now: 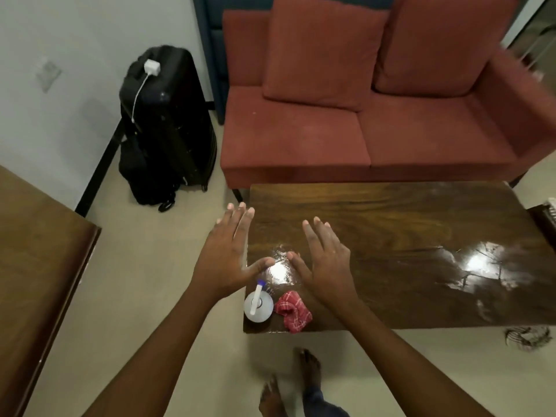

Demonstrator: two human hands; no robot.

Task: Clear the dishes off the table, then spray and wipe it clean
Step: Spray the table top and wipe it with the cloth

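A glossy dark wooden coffee table (406,242) fills the middle right of the head view. At its near left corner stands a white spray bottle (258,305) seen from above, with a purple nozzle tip. Right beside it lies a crumpled red checked cloth (293,310). My left hand (228,254) hovers with straight spread fingers over the table's left edge, above the bottle. My right hand (325,260) is held flat with spread fingers over the tabletop, above the cloth. Neither hand holds anything. No dishes show on the table.
A red sofa (361,124) with two cushions stands just behind the table. A black suitcase (168,124) with a white charger on top leans at the wall on the left. Another wooden surface (39,266) juts in at the left. My bare feet (291,383) stand on the beige floor.
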